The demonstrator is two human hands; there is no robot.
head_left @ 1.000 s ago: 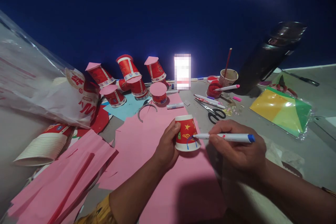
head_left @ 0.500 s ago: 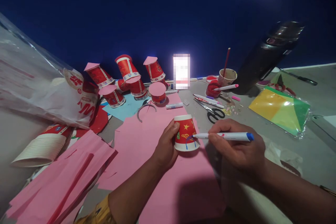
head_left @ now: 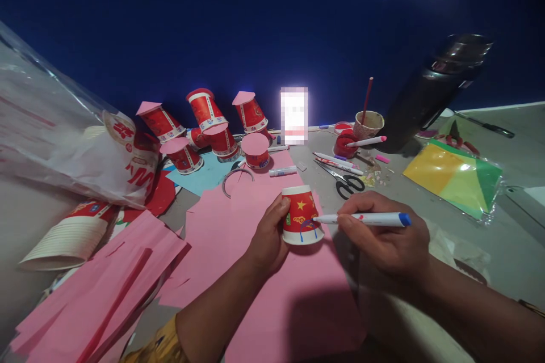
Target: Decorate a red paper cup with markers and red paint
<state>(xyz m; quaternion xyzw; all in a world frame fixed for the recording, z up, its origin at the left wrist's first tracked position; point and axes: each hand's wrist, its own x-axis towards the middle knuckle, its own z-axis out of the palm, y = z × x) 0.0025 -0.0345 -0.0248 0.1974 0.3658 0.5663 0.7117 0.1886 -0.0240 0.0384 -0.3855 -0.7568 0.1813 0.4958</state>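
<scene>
At the middle of the desk (head_left: pixel 383 180), taken as the centre of a clock face, a red paper cup (head_left: pixel 302 215) with a gold star stood narrow end up, tilted slightly, over pink paper (head_left: pixel 272 317). The left hand (head_left: pixel 269 229) gripped the cup's side at nine o'clock, thumb on the front. At three o'clock, the right hand (head_left: pixel 385 238) pinched a white marker (head_left: pixel 370 219) with a blue end, its fingers closed around the barrel and the tip at the cup's face. Whether the cup touched the paper could not be told.

Compared with half a second earlier, little had changed: the cup had turned slightly leftward, so its star and curved blue line sat a shade farther from the marker tip. The things around it had kept their places.

Towards twelve, the desk ended at a dark blue wall (head_left: pixel 255 22). Decorated cups (head_left: pixel 255 153) crowded ten to eleven o'clock; scissors (head_left: pixel 349 184) lay at two, and a black flask (head_left: pixel 438 91) stood between one and two. Bare grey desk showed between the scissors and a glossy packet (head_left: pixel 451 178) near three. Towards six, the pink paper lay open, partly shadowed. Cut pink sheets (head_left: pixel 106 283) bordered it from eight to nine.
</scene>
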